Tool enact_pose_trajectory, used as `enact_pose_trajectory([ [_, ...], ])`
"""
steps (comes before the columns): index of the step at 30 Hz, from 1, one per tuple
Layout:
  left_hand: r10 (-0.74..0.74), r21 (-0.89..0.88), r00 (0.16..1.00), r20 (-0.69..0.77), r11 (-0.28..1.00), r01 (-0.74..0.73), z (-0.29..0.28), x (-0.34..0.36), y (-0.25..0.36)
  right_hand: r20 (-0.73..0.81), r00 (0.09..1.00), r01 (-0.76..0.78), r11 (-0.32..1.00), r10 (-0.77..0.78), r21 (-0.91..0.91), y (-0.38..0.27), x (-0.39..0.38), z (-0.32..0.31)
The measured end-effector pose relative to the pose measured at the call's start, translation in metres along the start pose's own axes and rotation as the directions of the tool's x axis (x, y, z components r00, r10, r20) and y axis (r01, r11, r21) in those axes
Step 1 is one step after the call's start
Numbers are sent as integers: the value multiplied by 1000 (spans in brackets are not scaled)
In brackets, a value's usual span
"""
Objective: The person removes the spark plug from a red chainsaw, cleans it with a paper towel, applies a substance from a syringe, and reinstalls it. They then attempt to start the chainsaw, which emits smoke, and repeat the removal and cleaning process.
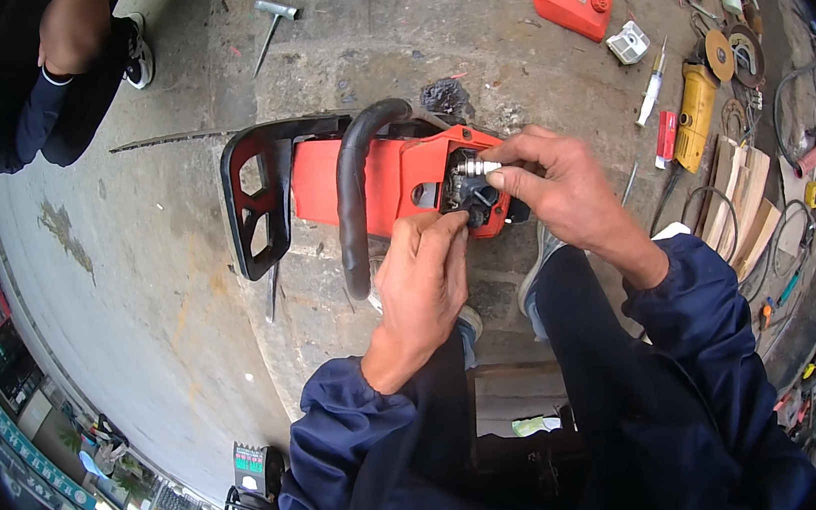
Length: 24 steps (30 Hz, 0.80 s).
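A red chainsaw (321,176) with a black front handle (354,201) lies on the ground in front of me, its engine end toward my hands. Between the thumb and forefinger of my right hand (561,182) is a spark plug (479,167), held level over the opened engine bay. My left hand (421,279) is closed at the near edge of that bay, its fingertips pinching a black rubber spark plug boot (473,192), partly hidden by the fingers. The chainsaw's guide bar (171,139) points away to the left.
A T-handled wrench (275,16) lies beyond the saw. Farther right are a red fuel bottle (572,0), a white part (629,43), a syringe (653,86), a yellow angle grinder (695,121) and wood strips (739,202). Another person's arm (44,110) shows at upper left.
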State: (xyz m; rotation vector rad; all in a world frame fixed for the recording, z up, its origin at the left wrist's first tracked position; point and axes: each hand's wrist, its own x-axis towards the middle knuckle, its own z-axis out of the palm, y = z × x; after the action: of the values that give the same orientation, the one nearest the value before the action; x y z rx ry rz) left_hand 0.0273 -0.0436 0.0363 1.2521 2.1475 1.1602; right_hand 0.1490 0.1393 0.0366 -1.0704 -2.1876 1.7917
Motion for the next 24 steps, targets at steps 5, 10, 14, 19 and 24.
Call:
enact_pose_trajectory([
  [5,174,69,984,46,982,-177,1,-21,-7,75,995,-67,997,64,28,-5,-4,22],
  [10,234,11,970,59,972,-235,5,-27,-13,-17,999,-51,998,51,-19,0,-5,40],
  [14,244,-30,964,103,970,-242,2,-30,-16,-74,995,62,993,-69,-98,5,-1,52],
  [19,247,-53,963,111,969,-242,2,-32,-19,-133,977,146,977,-167,-155,13,-4,61],
  [24,245,-57,963,113,969,-240,2,-33,-19,-150,959,205,953,-241,-224,15,-6,64],
])
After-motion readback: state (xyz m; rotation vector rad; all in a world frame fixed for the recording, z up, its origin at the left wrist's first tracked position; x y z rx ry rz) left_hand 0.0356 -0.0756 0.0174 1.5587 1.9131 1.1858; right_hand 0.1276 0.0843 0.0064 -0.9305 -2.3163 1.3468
